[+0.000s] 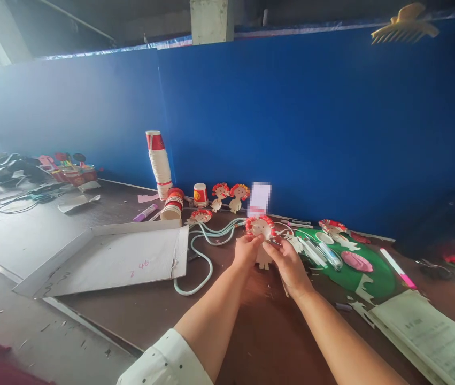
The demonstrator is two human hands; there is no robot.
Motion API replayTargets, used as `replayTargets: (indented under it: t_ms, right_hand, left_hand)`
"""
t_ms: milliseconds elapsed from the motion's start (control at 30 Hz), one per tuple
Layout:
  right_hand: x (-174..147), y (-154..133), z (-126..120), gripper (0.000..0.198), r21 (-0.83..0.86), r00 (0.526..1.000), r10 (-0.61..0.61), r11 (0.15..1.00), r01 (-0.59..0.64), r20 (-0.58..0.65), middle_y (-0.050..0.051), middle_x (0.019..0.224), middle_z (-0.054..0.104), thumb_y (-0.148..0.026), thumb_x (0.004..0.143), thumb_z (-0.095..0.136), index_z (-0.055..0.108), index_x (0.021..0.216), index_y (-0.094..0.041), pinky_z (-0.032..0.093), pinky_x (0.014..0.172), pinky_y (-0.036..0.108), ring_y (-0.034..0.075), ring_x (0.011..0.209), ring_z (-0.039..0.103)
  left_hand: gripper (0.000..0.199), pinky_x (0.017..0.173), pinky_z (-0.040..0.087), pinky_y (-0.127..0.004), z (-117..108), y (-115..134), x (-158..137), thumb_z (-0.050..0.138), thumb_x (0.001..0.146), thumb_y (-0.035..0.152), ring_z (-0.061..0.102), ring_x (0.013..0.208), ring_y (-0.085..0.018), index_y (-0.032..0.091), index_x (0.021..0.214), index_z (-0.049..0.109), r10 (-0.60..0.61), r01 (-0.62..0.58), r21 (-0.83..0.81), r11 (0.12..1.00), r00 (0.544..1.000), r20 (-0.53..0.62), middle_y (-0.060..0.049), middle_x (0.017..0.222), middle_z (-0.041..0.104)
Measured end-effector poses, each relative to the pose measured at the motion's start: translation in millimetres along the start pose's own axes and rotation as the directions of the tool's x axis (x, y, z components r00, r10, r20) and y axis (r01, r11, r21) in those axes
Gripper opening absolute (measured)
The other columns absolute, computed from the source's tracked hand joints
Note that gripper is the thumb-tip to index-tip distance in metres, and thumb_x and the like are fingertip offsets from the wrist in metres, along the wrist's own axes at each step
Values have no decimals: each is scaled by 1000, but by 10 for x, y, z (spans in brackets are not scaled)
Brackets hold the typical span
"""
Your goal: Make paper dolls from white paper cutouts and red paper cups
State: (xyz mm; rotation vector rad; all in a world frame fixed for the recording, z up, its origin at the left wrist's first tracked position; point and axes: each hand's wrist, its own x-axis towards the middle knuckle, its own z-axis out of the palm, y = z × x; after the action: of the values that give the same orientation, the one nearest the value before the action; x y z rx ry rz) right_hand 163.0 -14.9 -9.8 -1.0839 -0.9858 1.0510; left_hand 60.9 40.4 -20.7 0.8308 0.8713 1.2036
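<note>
In the middle of the head view, both my hands hold a paper doll above the dark table. It has a round white face with small drawn marks, a red fringe around it and a pale paper body below. My left hand pinches it from the left, thumb over the lower face. My right hand closes on its right side near the neck. A thin pale strip shows below my right hand; whether I hold it cannot be made out. Two similar dolls lean on the blue partition behind.
A shallow white cardboard tray lies left, by a pale green cable. Stacked paper cups stand behind it. To the right are a green sheet, a pink-and-white marker, paper scraps and a notebook.
</note>
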Motion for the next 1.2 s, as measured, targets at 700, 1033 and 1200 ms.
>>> replayTargets:
  t_ms: [700, 1033, 1200]
  right_hand:
    - [128, -70, -146, 45, 126, 976, 41, 992, -14, -216, 0, 97, 74, -40, 62, 84, 65, 100, -26, 60, 78, 36, 25, 92, 71]
    - [135, -48, -167, 41, 130, 967, 35, 992, -2, -252, 0, 93, 73, -37, 62, 85, 66, 96, -25, 62, 74, 36, 22, 81, 70]
    - [128, -62, -178, 40, 125, 965, 17, 992, 17, -262, 0, 90, 72, -37, 61, 86, 67, 94, -25, 62, 72, 36, 23, 82, 69]
  left_hand:
    - [35, 49, 31, -21, -7, 9, -19, 81, 64, 43, 41, 48, -6, 11, 72, 70, -31, 19, 218, 976, 998, 49, 0, 56, 55]
    - [48, 50, 31, -22, -9, 71, -60, 76, 66, 58, 42, 48, -7, 11, 72, 67, -86, 61, 243, 968, 992, 94, 0, 55, 54]
    - [49, 51, 36, -24, 2, 105, -88, 77, 66, 57, 50, 50, -10, 10, 77, 68, -131, 109, 158, 981, 982, 138, -4, 60, 60]
